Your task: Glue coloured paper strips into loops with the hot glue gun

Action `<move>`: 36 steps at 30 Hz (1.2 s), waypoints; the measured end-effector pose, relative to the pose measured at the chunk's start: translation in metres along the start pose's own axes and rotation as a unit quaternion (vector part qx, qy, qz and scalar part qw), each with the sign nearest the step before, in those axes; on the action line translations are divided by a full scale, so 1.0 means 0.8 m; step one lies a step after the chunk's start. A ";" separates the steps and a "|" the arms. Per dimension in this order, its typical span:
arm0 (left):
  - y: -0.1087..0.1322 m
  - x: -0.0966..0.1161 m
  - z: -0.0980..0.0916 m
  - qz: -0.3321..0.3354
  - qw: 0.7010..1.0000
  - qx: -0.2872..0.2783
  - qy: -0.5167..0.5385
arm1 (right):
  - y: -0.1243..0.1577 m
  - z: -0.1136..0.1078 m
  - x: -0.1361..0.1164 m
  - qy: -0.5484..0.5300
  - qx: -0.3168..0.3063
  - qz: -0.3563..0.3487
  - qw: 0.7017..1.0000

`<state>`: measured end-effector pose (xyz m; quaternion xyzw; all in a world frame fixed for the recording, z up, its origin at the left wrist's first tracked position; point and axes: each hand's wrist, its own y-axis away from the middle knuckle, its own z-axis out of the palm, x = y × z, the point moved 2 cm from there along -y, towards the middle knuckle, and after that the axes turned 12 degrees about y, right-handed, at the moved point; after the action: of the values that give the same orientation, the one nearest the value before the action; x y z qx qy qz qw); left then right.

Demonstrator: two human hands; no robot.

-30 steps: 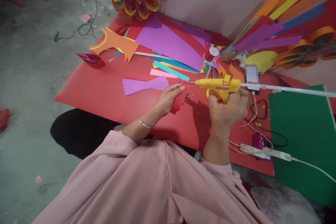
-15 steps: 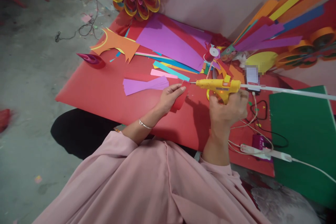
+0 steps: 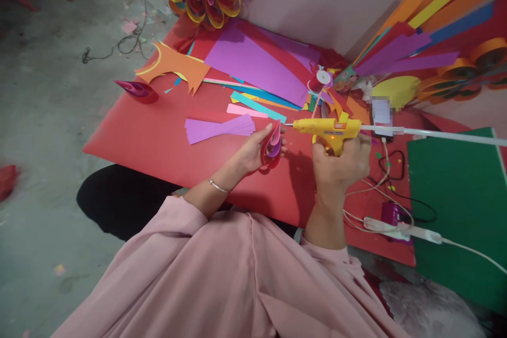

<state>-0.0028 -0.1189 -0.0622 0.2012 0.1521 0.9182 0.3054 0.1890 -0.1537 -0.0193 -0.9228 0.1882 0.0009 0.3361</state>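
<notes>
Red and magenta paper curls into a small petal (image 3: 137,92) on the left of the red table (image 3: 158,132), and an orange cut-out (image 3: 180,67) lies close by. Next come fanned purple strips (image 3: 217,130). The left hand (image 3: 253,151) pinches a looped petal (image 3: 272,154), pink and purple folds inside red, above the table. Near its tip sits the nozzle of a yellow glue gun (image 3: 322,127); from here I can't tell whether they touch. The right hand (image 3: 343,163) is wrapped around the gun, left of a green board (image 3: 451,185).
</notes>
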 end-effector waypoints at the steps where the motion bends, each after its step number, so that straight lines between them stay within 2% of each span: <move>1: 0.001 0.000 0.000 0.003 1.000 -0.004 -0.008 | 0.000 0.000 -0.001 0.002 0.005 -0.003 1.000; 6: 0.005 -0.002 0.000 0.017 0.999 -0.037 -0.023 | 0.000 0.000 -0.004 0.000 0.012 -0.012 1.000; 12: 0.005 0.002 -0.001 -0.077 0.995 -0.063 0.006 | 0.000 0.000 -0.007 -0.009 -0.005 -0.011 1.000; 15: 0.006 0.004 -0.002 -0.098 0.993 -0.071 0.005 | 0.000 -0.002 -0.008 -0.012 0.001 -0.017 1.000; 22: 0.005 0.002 -0.007 -0.100 0.991 -0.091 -0.018 | 0.002 -0.007 -0.015 -0.024 -0.007 -0.031 0.999; 27: 0.002 0.002 -0.012 -0.113 0.986 -0.120 -0.034 | 0.001 -0.005 -0.012 -0.009 0.002 -0.015 1.000; 33: 0.002 0.002 -0.010 -0.107 0.987 -0.116 -0.033 | 0.001 -0.002 -0.009 -0.023 0.005 -0.024 0.999; 36: 0.004 0.003 -0.006 -0.106 0.988 -0.108 -0.033 | 0.001 -0.001 -0.008 -0.023 0.005 -0.003 1.000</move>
<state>-0.0082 -0.1205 -0.0647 0.1802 0.0619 0.8847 0.4254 0.1831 -0.1524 -0.0183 -0.9214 0.1776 0.0204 0.3451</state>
